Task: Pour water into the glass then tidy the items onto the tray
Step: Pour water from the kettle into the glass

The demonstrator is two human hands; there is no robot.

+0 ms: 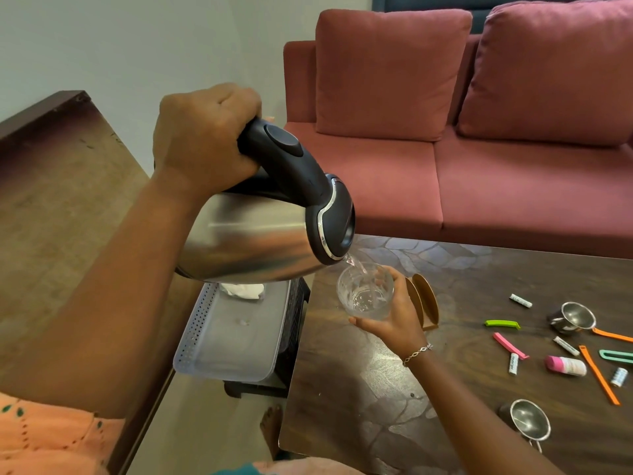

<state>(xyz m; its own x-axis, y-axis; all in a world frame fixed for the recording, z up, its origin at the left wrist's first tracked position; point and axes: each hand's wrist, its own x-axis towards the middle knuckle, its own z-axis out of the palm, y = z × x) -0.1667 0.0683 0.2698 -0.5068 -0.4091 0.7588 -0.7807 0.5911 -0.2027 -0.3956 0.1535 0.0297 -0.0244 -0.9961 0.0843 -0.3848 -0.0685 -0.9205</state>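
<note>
My left hand (pixel 205 138) grips the black handle of a steel electric kettle (pixel 253 238), which is tipped to the right. A thin stream of water runs from its spout into a clear glass (pixel 364 296). My right hand (pixel 394 320) holds that glass from the right side and below, over the left edge of the dark table (pixel 376 389). Some water lies in the glass's bottom. Left of the table, low down, stands a pale perforated tray (pixel 226 341) on a black stool, with a white crumpled thing at its far end, partly hidden by the kettle.
On the table's right lie two steel strainers (pixel 575 318) (pixel 529 419), coloured clips (pixel 501 323), small white tubes, a pink-and-white bottle (pixel 565 365) and a thread spool (pixel 619 377). A brown holder (pixel 426 299) stands behind the glass. A red sofa (pixel 479 149) lies beyond; a wooden counter (pixel 61 186) at left.
</note>
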